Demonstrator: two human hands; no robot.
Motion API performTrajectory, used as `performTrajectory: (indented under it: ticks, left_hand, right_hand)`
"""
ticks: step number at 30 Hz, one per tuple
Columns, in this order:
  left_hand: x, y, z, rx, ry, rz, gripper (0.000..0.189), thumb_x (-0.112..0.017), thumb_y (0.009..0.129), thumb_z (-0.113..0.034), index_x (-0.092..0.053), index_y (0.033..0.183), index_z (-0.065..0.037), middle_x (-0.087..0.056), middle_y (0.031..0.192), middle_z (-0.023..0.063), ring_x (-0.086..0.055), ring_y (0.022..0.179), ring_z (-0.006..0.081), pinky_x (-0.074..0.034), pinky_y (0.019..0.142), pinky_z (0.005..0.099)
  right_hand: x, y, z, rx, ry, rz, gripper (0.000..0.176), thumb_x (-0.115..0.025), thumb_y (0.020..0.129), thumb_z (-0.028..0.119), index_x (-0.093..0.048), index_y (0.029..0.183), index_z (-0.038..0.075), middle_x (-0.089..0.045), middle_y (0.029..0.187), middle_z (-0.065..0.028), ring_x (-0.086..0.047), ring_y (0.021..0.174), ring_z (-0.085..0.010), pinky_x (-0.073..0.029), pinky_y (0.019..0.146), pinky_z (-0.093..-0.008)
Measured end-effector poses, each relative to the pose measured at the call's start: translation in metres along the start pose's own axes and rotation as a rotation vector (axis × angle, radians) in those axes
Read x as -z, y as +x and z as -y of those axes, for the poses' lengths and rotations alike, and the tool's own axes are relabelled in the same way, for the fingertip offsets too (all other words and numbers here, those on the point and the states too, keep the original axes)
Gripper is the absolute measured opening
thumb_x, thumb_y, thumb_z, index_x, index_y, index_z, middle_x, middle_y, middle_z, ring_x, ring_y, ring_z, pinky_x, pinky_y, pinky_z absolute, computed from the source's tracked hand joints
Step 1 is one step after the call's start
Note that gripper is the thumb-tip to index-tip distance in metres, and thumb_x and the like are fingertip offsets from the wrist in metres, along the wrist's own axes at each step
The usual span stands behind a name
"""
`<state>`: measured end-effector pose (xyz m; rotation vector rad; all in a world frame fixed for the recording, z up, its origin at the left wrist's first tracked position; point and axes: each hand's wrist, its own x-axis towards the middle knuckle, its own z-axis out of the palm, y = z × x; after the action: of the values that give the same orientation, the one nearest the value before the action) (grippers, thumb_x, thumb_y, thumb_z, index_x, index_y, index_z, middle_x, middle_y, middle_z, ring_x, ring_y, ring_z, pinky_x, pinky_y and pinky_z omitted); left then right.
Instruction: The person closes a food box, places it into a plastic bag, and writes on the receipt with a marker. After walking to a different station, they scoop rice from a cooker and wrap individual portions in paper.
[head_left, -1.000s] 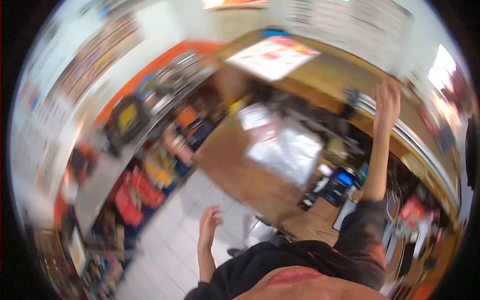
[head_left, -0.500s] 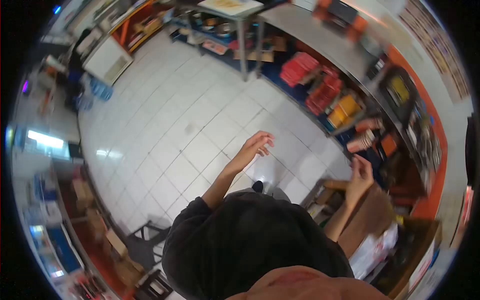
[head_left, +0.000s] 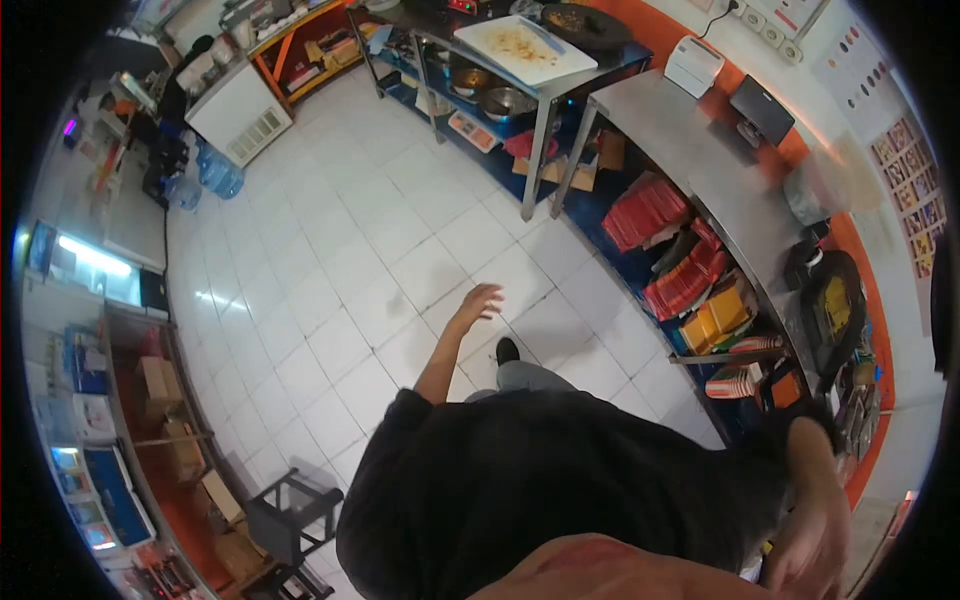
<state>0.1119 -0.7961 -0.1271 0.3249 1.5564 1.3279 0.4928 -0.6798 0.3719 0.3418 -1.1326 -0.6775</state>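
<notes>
My left hand hangs over the white tiled floor, its fingers loosely bent and apart, with nothing in it. Close to my shoulder at the lower right is my right hand, with the arm bent back toward me. Its fingers point down and are blurred and partly hidden, so their grip does not show. Beyond that arm stands a steel counter bearing a dark pan with something yellow in it. Beneath the counter are red folded boxes and striped paper cups.
A white cutting board lies on a steel table at the back. A black stool stands at lower left, beside shelves with cardboard boxes. Water jugs and a white chest freezer are at the back left.
My right hand has swung from beside the lower shelf back toward my shoulder. My left hand has shifted slightly left and down in view. The counter and shelves show farther right and lower.
</notes>
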Motion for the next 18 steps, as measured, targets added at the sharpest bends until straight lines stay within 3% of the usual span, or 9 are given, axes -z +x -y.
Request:
performTrajectory:
  ticks: [2,4,8,9,10,12,13,14,18]
  left_hand:
    - [0.051,0.023,0.046,0.059,-0.244,-0.266,0.049,-0.052,0.089,-0.044,-0.049,0.125,-0.011,-0.06,0.111,0.0098,-0.062,0.091,0.0222,-0.049,0.075,0.0384]
    - [0.096,0.021,0.111,0.186,-0.245,-0.585,0.035,-0.048,0.09,-0.04,-0.055,0.113,-0.015,-0.064,0.1,0.0055,-0.063,0.077,0.0184,-0.047,0.061,0.0347]
    - [0.16,-0.042,0.189,0.581,-0.213,-0.688,0.02,-0.048,0.09,-0.026,-0.058,0.1,-0.011,-0.065,0.086,0.0061,-0.063,0.066,0.0187,-0.046,0.053,0.0418]
    - [0.171,-0.055,0.202,0.586,-0.101,-0.662,0.019,-0.051,0.088,-0.025,-0.059,0.095,-0.01,-0.065,0.085,0.0094,-0.063,0.068,0.022,-0.047,0.056,0.0426]
    - [0.182,-0.063,0.212,0.522,0.22,-0.51,0.019,-0.053,0.086,-0.025,-0.061,0.09,-0.008,-0.064,0.084,0.0127,-0.064,0.07,0.0253,-0.048,0.059,0.0434]
    - [0.18,-0.074,0.196,0.069,1.282,-0.211,0.018,-0.058,0.081,-0.023,-0.063,0.081,-0.006,-0.064,0.082,0.0193,-0.065,0.074,0.032,-0.05,0.065,0.045]
    - [0.192,-0.062,0.183,0.078,1.281,-0.229,0.018,-0.058,0.081,-0.023,-0.063,0.081,-0.006,-0.064,0.082,0.0193,-0.065,0.074,0.032,-0.05,0.065,0.045]
    - [0.207,-0.047,0.169,-0.294,0.943,-0.157,0.02,-0.059,0.079,-0.024,-0.064,0.083,-0.005,-0.063,0.079,0.0193,-0.063,0.074,0.0362,-0.05,0.066,0.0444]
    - [0.255,0.057,0.143,0.23,0.839,-0.198,0.037,-0.052,0.086,-0.035,-0.061,0.105,-0.005,-0.064,0.096,0.0189,-0.06,0.093,0.0385,-0.049,0.078,0.0435]
  right_hand:
    - [-0.056,-0.001,0.012,0.144,0.058,-0.081,0.03,-0.04,0.096,0.031,-0.054,0.102,0.004,-0.056,0.101,-0.013,-0.051,0.091,-0.0259,-0.04,0.078,-0.0411]
    - [-0.109,-0.008,0.017,0.233,0.093,-0.154,0.034,-0.04,0.095,0.035,-0.053,0.11,0.007,-0.054,0.111,-0.0118,-0.048,0.1,-0.0264,-0.037,0.084,-0.0421]
    - [-0.198,-0.035,0.021,0.311,0.022,-0.401,0.044,-0.04,0.094,0.04,-0.052,0.124,0.01,-0.048,0.13,-0.0107,-0.041,0.117,-0.0273,-0.03,0.094,-0.0435]
    - [-0.208,-0.046,0.023,0.303,0.037,-0.424,0.044,-0.04,0.094,0.04,-0.052,0.124,0.01,-0.048,0.13,-0.0107,-0.041,0.117,-0.0273,-0.03,0.094,-0.0435]
    - [-0.212,-0.057,0.029,0.209,0.255,-0.151,0.045,-0.038,0.095,0.039,-0.048,0.128,0.009,-0.044,0.135,-0.0113,-0.039,0.12,-0.0275,-0.029,0.096,-0.0435]
    - [-0.234,-0.078,0.039,0.107,0.482,0.12,0.047,-0.036,0.096,0.037,-0.045,0.132,0.009,-0.039,0.14,-0.0119,-0.037,0.122,-0.0276,-0.027,0.097,-0.0435]
    - [-0.253,-0.085,0.048,0.066,0.493,0.022,0.047,-0.035,0.096,0.037,-0.044,0.132,0.008,-0.039,0.141,-0.0123,-0.037,0.123,-0.0284,-0.027,0.098,-0.0442]
    - [-0.268,-0.09,0.056,0.019,0.503,-0.07,0.047,-0.034,0.097,0.036,-0.044,0.132,0.007,-0.039,0.141,-0.0126,-0.037,0.123,-0.0291,-0.027,0.098,-0.0448]
    - [-0.336,-0.107,0.06,-0.032,0.499,-0.085,0.046,-0.034,0.097,0.035,-0.045,0.131,0.006,-0.042,0.138,-0.0133,-0.038,0.122,-0.0302,-0.027,0.098,-0.0458]
